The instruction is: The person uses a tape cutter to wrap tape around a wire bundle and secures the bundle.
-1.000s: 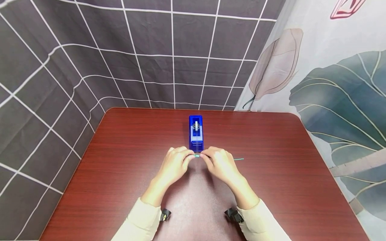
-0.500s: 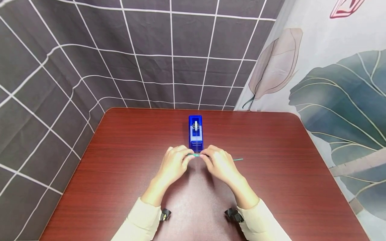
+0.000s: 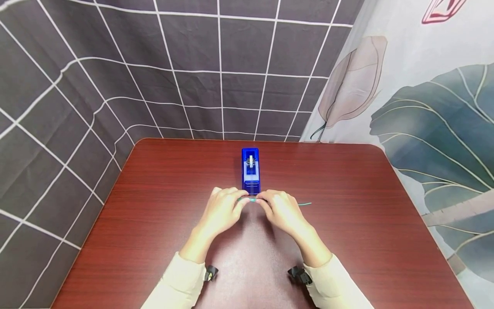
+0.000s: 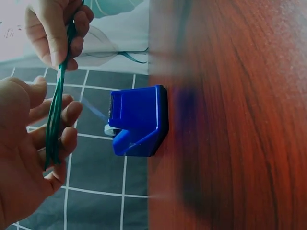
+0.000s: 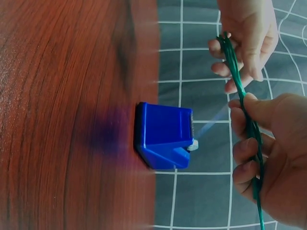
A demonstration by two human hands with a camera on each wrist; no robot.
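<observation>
A bundle of thin green strands (image 4: 55, 108) spans my two hands, close in front of a blue tape dispenser (image 3: 251, 171). My right hand (image 3: 283, 210) pinches the bundle between thumb and fingers, and one strand end sticks out to its right. My left hand (image 3: 223, 210) has its fingers curled behind the other part of the bundle; in the left wrist view its thumb stands a little off the strands. A clear strip of tape (image 5: 211, 125) runs from the dispenser toward the bundle, close to the fingertips of both hands.
The dispenser stands on a reddish-brown wooden table (image 3: 173, 171), with its roll of tape (image 3: 251, 161) showing on top. Behind the table hangs a dark grid-patterned curtain (image 3: 197, 86), and a leaf-patterned curtain (image 3: 347, 107) hangs at the right.
Both hands stay at nearly the same place in front of the dispenser. More of the green bundle shows at the left thumb and index finger than one second ago.
</observation>
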